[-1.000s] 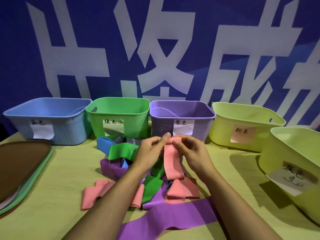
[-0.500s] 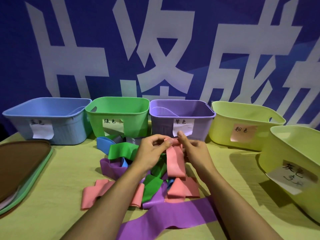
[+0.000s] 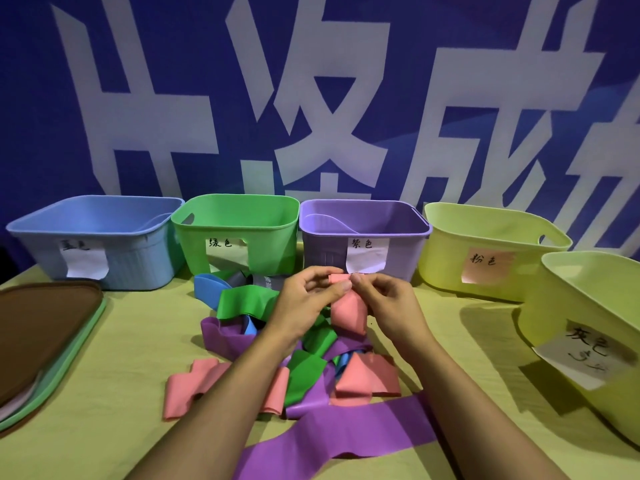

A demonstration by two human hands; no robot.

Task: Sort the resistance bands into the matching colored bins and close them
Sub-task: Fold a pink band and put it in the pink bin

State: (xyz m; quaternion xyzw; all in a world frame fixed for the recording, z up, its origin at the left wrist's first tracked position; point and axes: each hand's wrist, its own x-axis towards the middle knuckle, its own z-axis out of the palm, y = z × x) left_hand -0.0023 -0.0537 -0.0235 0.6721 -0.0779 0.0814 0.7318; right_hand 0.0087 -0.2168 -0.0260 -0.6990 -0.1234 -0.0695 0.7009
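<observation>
Both my left hand (image 3: 304, 299) and my right hand (image 3: 388, 303) pinch the top of a pink band (image 3: 348, 313), held folded above a pile of bands (image 3: 304, 348) in pink, green, purple and blue on the table. A long purple band (image 3: 346, 434) lies nearest me. Behind the pile stand open bins in a row: blue (image 3: 100, 244), green (image 3: 235, 230), purple (image 3: 363, 237) and a yellow-green bin with a pink label (image 3: 485, 258). A second yellow-green bin with a white label (image 3: 595, 327) is at the right.
Stacked lids (image 3: 45, 334), brown on top of green, lie at the table's left edge. A blue banner with large white characters (image 3: 311, 98) forms the backdrop right behind the bins. Yellow-green tablecloth (image 3: 121, 393) shows left of the pile.
The pink band has been gathered shorter and folded between my hands; its hanging end has lifted off the pile. My hands have drawn slightly closer together.
</observation>
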